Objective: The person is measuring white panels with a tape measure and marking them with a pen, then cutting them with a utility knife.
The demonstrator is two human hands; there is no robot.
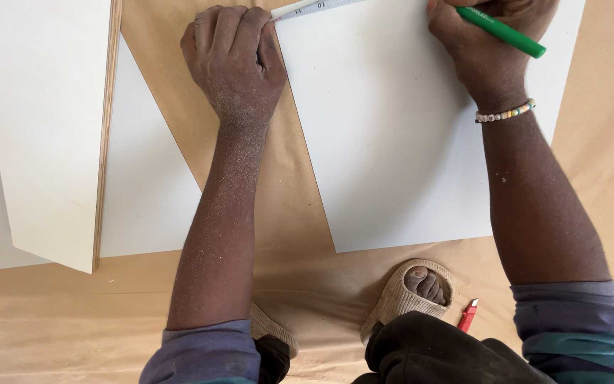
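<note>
Your right hand (488, 43) had its fingers closed tight on the green pen (502, 32), whose long body pointed out to the right, its tip hidden. Your left hand (234, 60) was curled shut, pinning the ruler (307, 7) at the white board (406, 142)'s top left corner, so the ruler ran between your hands.
</note>
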